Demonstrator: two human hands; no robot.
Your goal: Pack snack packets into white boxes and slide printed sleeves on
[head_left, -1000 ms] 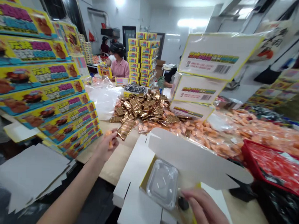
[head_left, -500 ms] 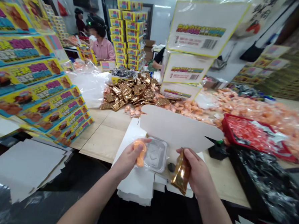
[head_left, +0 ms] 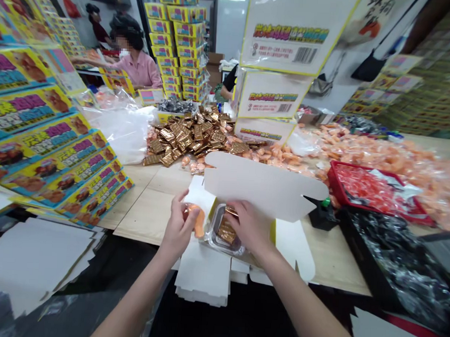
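Note:
An open white carton (head_left: 262, 185) with a raised lid lies on the wooden table edge in front of me. A clear plastic tray (head_left: 214, 233) sits in it. My right hand (head_left: 249, 226) presses a gold packet (head_left: 227, 232) down into the tray, fingers closed on it. My left hand (head_left: 179, 227) is just left of the tray and grips an orange packet (head_left: 199, 221). Flat white carton blanks (head_left: 203, 273) lie stacked under the open carton.
A heap of gold packets (head_left: 191, 136) and orange packets (head_left: 365, 155) covers the table beyond. A red basket (head_left: 359, 188) stands right. Stacked yellow printed boxes (head_left: 48, 144) lean at left, more (head_left: 275, 65) stand centre. A person in pink (head_left: 140, 66) works at the back.
My right hand has carried the gold packet from the near side of the carton into the plastic tray. My left hand stays beside the tray with the orange packet. The view has tipped down.

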